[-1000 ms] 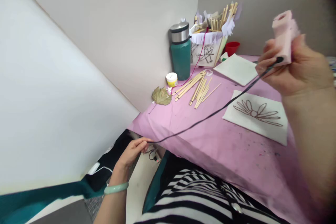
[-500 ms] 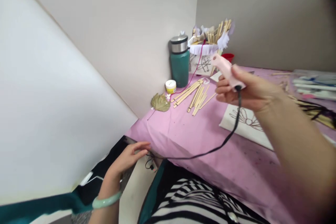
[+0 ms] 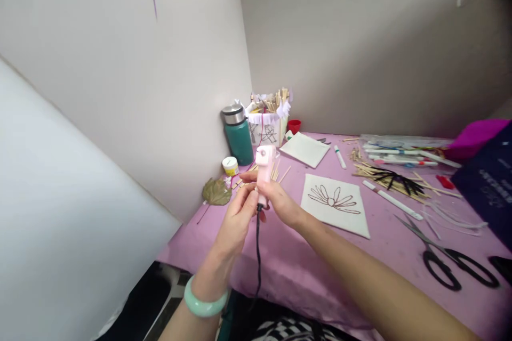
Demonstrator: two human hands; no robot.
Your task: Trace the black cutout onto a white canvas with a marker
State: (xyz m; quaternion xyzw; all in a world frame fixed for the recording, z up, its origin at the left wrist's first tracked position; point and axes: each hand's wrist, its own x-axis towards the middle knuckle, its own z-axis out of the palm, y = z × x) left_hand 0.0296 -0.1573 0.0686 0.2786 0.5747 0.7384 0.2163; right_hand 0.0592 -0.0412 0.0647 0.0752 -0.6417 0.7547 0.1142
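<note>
A small pink glue gun (image 3: 264,170) stands upright in front of me, its black cord (image 3: 258,256) hanging from the base of the handle. My right hand (image 3: 280,202) is closed around the handle from the right. From the left, my left hand (image 3: 239,216) is closed on it too, with thumb and fingers at the handle's side; some fingertips are hidden behind it. A pale green bangle (image 3: 205,301) circles my left wrist. Behind the hands, thin wooden sticks (image 3: 285,175) lie partly covered on the pink cloth.
A green bottle (image 3: 239,141), white jar (image 3: 230,165) and dried leaf (image 3: 216,192) are at the left. Behind stands a stick-filled container (image 3: 269,127). A canvas with a drawn flower (image 3: 334,216), blank canvas (image 3: 306,149), markers (image 3: 392,200) and scissors (image 3: 436,248) lie rightward.
My left hand has risen from the table's lower edge to the glue gun. My right hand has brought the glue gun lower and leftward. The view has swung right, showing more of the table.
</note>
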